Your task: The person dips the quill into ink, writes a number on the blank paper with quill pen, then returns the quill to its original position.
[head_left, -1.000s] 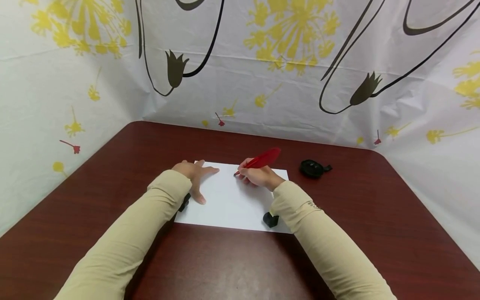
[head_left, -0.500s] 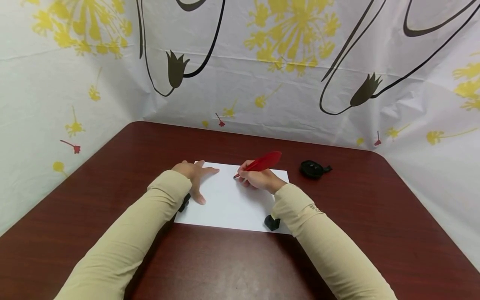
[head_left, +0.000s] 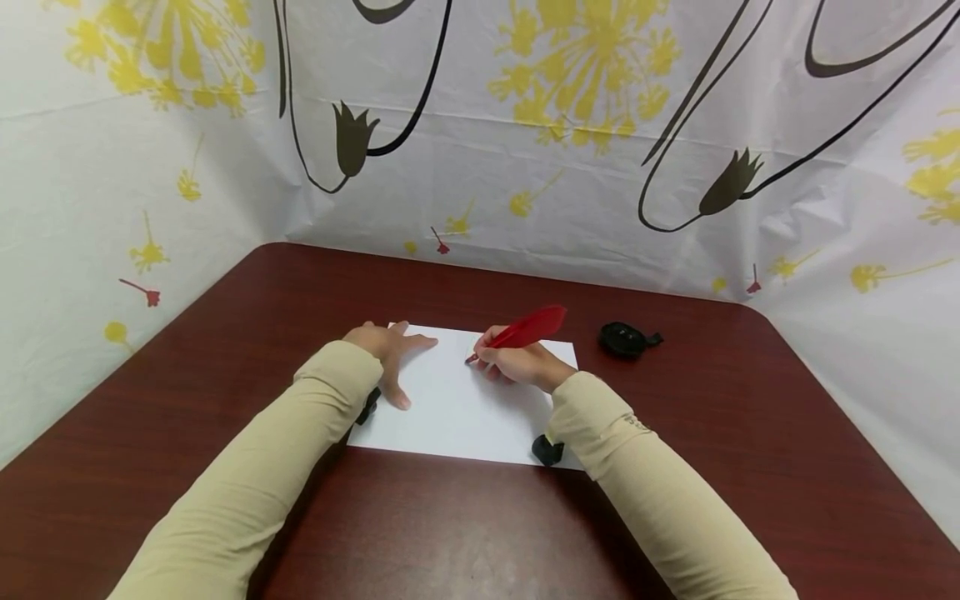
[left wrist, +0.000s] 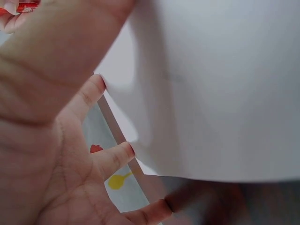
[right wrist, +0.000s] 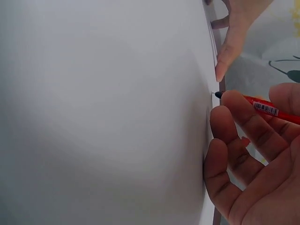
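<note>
- The paper is best pressed flat by the left hand, fingers spread wide.
- The red pen, pinched by the right hand, should be pressed lightly.

In the right wrist view, I'm seeing the picture's edge cutting off the red pen, fingers are hiding part of it, and its label is staying too small for me to read. From the head view, the right sleeve is covering some of the paper's right side. In the left wrist view, a faint mark is blurring.
</note>
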{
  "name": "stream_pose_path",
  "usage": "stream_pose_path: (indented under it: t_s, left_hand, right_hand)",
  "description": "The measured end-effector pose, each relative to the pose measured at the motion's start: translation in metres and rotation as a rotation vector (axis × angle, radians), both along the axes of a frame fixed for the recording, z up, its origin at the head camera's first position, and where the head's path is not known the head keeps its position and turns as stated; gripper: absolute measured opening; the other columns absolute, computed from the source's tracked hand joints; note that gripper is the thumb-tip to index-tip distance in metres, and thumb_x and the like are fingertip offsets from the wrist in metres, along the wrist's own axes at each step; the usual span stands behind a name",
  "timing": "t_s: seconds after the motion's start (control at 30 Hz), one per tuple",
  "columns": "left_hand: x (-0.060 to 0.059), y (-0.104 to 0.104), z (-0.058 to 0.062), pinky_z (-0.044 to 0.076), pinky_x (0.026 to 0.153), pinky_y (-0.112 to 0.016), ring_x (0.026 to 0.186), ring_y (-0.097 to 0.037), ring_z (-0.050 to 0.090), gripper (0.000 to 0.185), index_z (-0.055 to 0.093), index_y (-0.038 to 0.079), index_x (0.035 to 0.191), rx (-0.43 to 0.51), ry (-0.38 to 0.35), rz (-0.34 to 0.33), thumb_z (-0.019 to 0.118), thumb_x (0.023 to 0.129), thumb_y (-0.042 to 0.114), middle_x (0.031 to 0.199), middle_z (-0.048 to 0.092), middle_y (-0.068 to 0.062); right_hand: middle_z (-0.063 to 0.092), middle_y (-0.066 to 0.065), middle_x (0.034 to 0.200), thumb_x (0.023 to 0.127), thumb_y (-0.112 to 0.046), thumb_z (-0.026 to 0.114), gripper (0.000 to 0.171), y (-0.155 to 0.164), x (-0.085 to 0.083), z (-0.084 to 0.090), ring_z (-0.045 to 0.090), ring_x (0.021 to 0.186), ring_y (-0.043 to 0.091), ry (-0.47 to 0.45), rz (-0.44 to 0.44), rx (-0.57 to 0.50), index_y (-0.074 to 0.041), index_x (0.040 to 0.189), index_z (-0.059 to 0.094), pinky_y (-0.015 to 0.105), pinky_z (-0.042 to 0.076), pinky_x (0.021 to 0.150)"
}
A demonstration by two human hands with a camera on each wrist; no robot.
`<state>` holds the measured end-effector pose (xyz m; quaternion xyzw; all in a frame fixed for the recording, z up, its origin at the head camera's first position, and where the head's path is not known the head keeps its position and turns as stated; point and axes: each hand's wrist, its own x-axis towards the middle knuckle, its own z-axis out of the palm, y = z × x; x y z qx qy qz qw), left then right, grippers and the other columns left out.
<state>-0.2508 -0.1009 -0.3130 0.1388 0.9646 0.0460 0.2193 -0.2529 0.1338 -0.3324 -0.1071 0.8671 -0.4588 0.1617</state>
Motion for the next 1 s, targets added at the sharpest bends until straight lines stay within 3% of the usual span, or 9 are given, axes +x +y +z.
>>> stream_pose_path:
  t_s: [0.4,0.67,1.0]
  left_hand:
    - [0.002,0.000,0.000,0.032,0.099,-0.067,0.136,-0.054,0.020,0.109,0.025,0.039,0.153,-0.005,0.011,-0.005,0.086,0.064,0.052,0.160,0.014,-0.016]
    - [0.012,-0.003,-0.003,0.038,0.098,-0.060,0.137,-0.050,0.023,0.108,0.024,0.037,0.154,-0.009,0.030,-0.027,0.086,0.066,0.050,0.160,0.014,-0.017]
    - [0.005,0.000,0.002,0.033,0.100,-0.064,0.137,-0.052,0.020,0.108,0.025,0.038,0.154,0.005,0.023,-0.011,0.086,0.065,0.050,0.160,0.014,-0.016]
  right_hand:
    - [0.067,0.007,0.095,0.094,-0.024,0.061,0.016,0.003,0.006,-0.001,0.061,0.077,0.022,0.001,0.024,0.009,-0.011,0.105,0.063,0.029,0.049,0.062]
    - [0.067,0.008,0.091,0.094,-0.018,0.059,0.012,0.004,0.009,-0.007,0.061,0.075,0.022,0.019,0.093,-0.010,-0.008,0.100,0.064,0.029,0.049,0.061]
    - [0.067,0.010,0.095,0.094,-0.016,0.059,0.013,0.007,0.011,0.002,0.061,0.078,0.023,0.006,0.103,-0.023,-0.007,0.102,0.064,0.030,0.049,0.066]
